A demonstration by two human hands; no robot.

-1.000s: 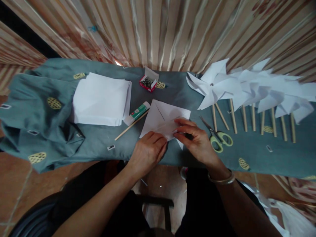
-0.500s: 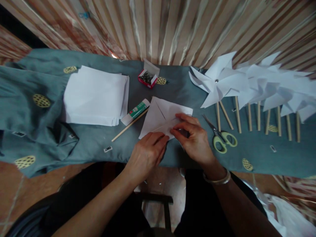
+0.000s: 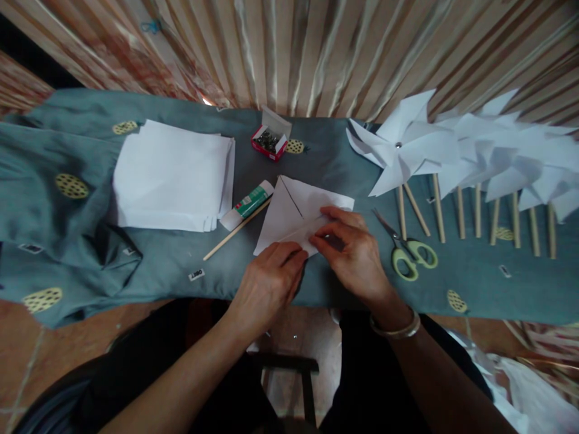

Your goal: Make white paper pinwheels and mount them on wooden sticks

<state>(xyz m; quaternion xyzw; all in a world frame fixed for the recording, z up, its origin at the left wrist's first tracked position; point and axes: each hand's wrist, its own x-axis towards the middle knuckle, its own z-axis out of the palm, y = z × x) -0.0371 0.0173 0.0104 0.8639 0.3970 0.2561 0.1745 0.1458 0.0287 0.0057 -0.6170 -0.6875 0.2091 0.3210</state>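
Observation:
A square sheet of white paper point(image 3: 289, 208) lies in front of me, with a cut running in from its far left corner and a faint crease across it. My left hand point(image 3: 274, 274) is closed on its near edge, fingertips pressed on the paper. Beside it my right hand point(image 3: 350, 247), wearing a bangle at the wrist, pinches the near right part between thumb and fingers. The thumb tips are hard to make out. To the left lie a green and white glue stick point(image 3: 253, 202) and a thin wooden stick point(image 3: 235, 232), which reaches the paper's left side.
Scissors with green handles point(image 3: 411, 259) lie right of my right hand. Finished paper pinwheels point(image 3: 398, 144) on wooden sticks overlap in a row at the right. A stack of white paper point(image 3: 172, 181) sits at the left. An open red box of pins point(image 3: 270, 144) stands behind the sheet.
The view has shifted very slightly. The cut in the paper looks a bit wider and darker, while both hands keep nearly the same place on the sheet.

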